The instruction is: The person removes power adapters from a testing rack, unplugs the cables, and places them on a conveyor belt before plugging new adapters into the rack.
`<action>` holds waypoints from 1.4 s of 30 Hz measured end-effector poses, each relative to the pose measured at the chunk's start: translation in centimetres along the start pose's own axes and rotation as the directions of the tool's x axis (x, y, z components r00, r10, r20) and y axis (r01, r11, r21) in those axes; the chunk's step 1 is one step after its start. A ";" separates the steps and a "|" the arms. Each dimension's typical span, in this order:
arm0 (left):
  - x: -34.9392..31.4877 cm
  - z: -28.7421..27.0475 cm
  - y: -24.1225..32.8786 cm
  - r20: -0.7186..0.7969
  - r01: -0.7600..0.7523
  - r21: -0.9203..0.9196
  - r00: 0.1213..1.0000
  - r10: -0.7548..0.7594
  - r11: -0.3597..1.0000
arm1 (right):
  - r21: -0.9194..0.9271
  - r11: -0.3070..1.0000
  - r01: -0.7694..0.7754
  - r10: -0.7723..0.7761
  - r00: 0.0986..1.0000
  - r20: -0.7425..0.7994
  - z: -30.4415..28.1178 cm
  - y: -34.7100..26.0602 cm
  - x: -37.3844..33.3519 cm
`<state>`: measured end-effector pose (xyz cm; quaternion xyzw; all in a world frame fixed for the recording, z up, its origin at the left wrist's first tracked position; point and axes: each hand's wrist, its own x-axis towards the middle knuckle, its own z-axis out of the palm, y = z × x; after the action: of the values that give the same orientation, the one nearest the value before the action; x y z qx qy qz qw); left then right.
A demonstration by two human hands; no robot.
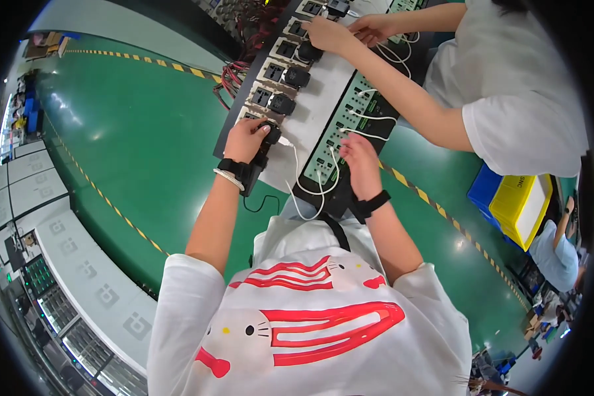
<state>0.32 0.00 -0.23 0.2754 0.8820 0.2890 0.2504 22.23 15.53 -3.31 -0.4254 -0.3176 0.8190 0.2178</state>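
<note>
Open green floor (132,145) lies left of the worktop (312,119); near its near-left corner my left hand (245,140) pinches a chunky black plug (272,134); my right hand (360,162), loosely open, hovers beside green boards (319,166).

A factory workshop: green floor (125,145) marked with striped tape (421,195), a bench (329,86) of sockets (261,98) at top centre, a yellow bin (508,206) at right.
</note>
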 end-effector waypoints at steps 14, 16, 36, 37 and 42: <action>0.2 -0.4 0.3 0.043 -0.073 0.046 0.997 0.071 0.996 | 0.710 0.635 0.306 -0.181 0.952 -0.248 -23.4 -8.2 1.3; 0.4 -0.8 0.8 0.047 -0.105 0.061 0.994 0.103 0.993 | 0.720 0.635 0.280 -0.318 0.944 -0.088 -22.7 -8.3 0.4; 5.5 -0.3 4.8 0.043 0.067 -0.025 0.997 -0.066 0.997 | -0.755 0.462 0.465 -0.051 0.864 0.501 8.5 -1.5 7.0; 5.5 -0.4 4.9 0.060 0.078 -0.041 0.995 -0.075 0.996 | -0.758 0.449 0.473 -0.037 0.857 0.513 8.3 -1.3 7.2; 5.5 -0.3 4.6 0.068 0.084 -0.038 0.994 -0.081 0.996 | -0.742 0.525 0.417 -0.021 0.878 0.479 8.0 -0.3 7.5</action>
<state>-2.27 6.51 1.47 0.2432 0.8777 0.2869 0.2970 11.51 17.75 -3.80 -0.2492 -0.7547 0.6065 0.0235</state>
